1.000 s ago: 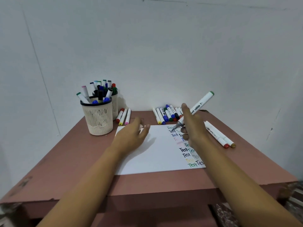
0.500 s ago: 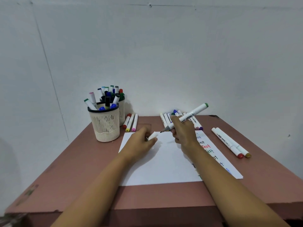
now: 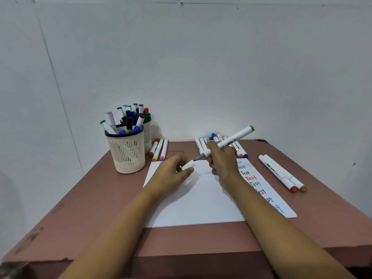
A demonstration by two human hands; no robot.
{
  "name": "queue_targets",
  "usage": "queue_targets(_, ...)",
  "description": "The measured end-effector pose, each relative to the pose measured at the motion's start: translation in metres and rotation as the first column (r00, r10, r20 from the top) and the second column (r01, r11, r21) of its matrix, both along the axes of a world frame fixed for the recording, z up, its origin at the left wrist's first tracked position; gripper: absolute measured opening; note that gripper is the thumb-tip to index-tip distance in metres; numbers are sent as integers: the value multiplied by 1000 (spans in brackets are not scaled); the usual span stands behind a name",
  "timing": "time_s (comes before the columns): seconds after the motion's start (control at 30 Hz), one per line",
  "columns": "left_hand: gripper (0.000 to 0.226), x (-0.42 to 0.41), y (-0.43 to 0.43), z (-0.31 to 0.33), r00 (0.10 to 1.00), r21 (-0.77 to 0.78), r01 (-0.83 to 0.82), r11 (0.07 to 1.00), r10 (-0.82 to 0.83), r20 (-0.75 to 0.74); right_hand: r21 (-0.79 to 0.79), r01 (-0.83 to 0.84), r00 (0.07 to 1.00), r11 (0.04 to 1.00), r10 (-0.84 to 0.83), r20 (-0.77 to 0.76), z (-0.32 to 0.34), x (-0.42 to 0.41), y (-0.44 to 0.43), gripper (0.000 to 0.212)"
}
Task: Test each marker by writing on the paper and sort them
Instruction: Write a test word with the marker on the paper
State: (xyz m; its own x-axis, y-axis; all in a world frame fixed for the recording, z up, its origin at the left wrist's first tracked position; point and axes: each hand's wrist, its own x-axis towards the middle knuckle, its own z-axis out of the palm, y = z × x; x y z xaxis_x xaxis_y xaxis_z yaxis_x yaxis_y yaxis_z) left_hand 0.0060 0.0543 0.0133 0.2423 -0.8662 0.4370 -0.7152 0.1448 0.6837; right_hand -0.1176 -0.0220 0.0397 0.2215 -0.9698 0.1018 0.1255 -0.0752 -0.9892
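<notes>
Marker: we are holding the white-barrelled plastic marker with the green end cap (image 3: 235,137) above the far edge of the paper, its dark nib bare.
Long axis: it is running from the green end, high on the right, down and leftward to the nib, which is pointing at the left hand.
Cap: the small white plastic cap (image 3: 188,165) is sitting just down-left of the nib, tilted along nearly the same line; we cannot tell whether the two are touching.
Right hand: our right hand (image 3: 221,160) is gripping the barrel low, near the nib, with the fingers curled round it.
Left hand: our left hand (image 3: 171,175) is pinching the cap between thumb and fingers; it is the hand nearer the nib's point.
Coming move: we are judging that cap and nib are about to meet, sliding together along the barrel's line, not across it.
Paper: the white sheet of paper (image 3: 201,202) is lying flat under both hands, with a column of coloured "Test" words (image 3: 251,178) running down its right side.
Other markers: a row of white markers (image 3: 200,144) is lying behind the right hand. Two white markers with red and ochre ends (image 3: 281,175) are lying right of the paper. Three more markers (image 3: 159,150) are lying beside the cream mesh plastic cup (image 3: 126,154), which is full of markers.
Table: the pinkish-brown tabletop (image 3: 80,208) is carrying it all.
</notes>
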Motion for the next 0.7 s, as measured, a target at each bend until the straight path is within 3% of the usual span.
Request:
queue_targets(0.23,14,0,0,-2,998,-64,44,997,-46,-41,0,-151,988,989,151,-35,-4,0,5,30)
queue_targets(0.43,3,-6,1,0,987,6,116,993,-114,-111,-15,-140,988,990,141,71,-8,1,5,34)
queue_targets(0.7,41,-15,8,6,982,-14,166,986,-166,-84,-33,-139,974,990,143,178,-15,1,5,36)
